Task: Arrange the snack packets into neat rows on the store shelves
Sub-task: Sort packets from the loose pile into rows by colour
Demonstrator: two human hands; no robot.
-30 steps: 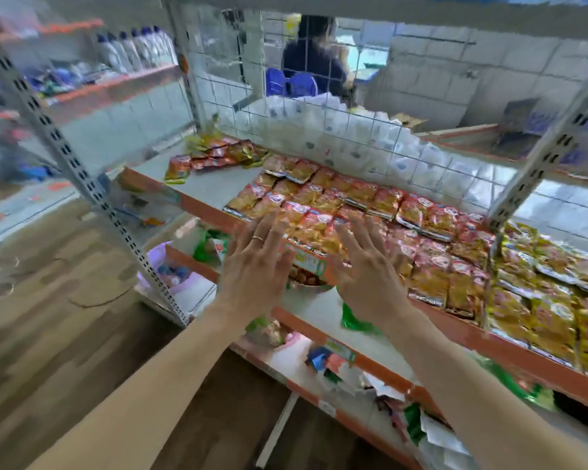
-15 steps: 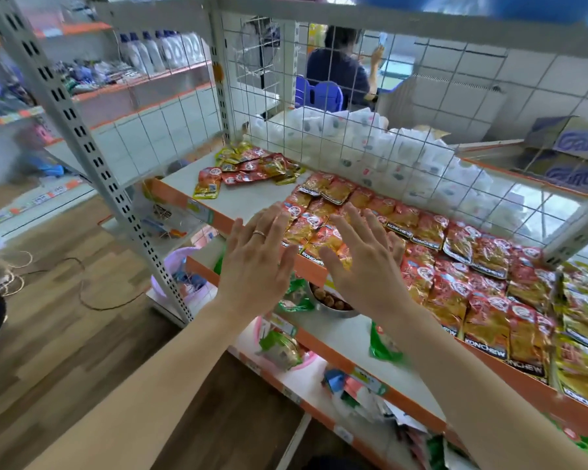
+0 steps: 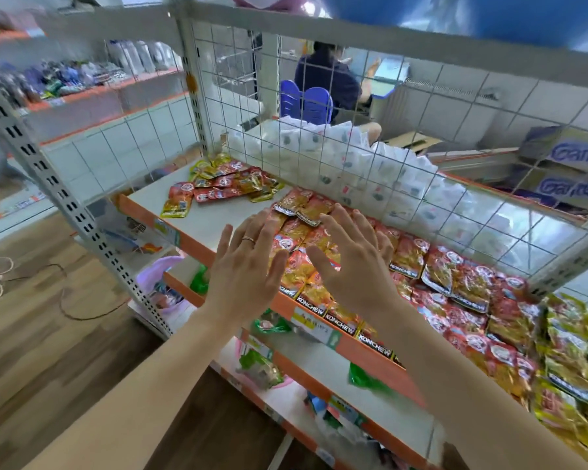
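Red and gold snack packets [image 3: 455, 276] lie in overlapping rows across the white shelf [image 3: 218, 222] with an orange front edge. A loose heap of red and yellow packets [image 3: 224, 188] sits at the shelf's far left corner. My left hand [image 3: 248, 266], wearing a ring, hovers with fingers spread straight over the left end of the rows. Beside it, my right hand [image 3: 353, 262] is also flat and spread above the packets. Neither hand holds anything. Yellow-green packets [image 3: 577, 340] fill the neighbouring bay at the right.
A wire mesh panel [image 3: 319, 130] backs the shelf, with white packs [image 3: 353, 157] behind it. Slotted metal uprights [image 3: 51, 184] frame the bay. Lower shelves [image 3: 319, 364] hold green bags and a pink basin [image 3: 160, 276]. A person sits on a blue chair [image 3: 306, 103] beyond the mesh.
The view has moved closer and leftward along the shelf. Both hands stay spread and have advanced over the left end of the packet rows.
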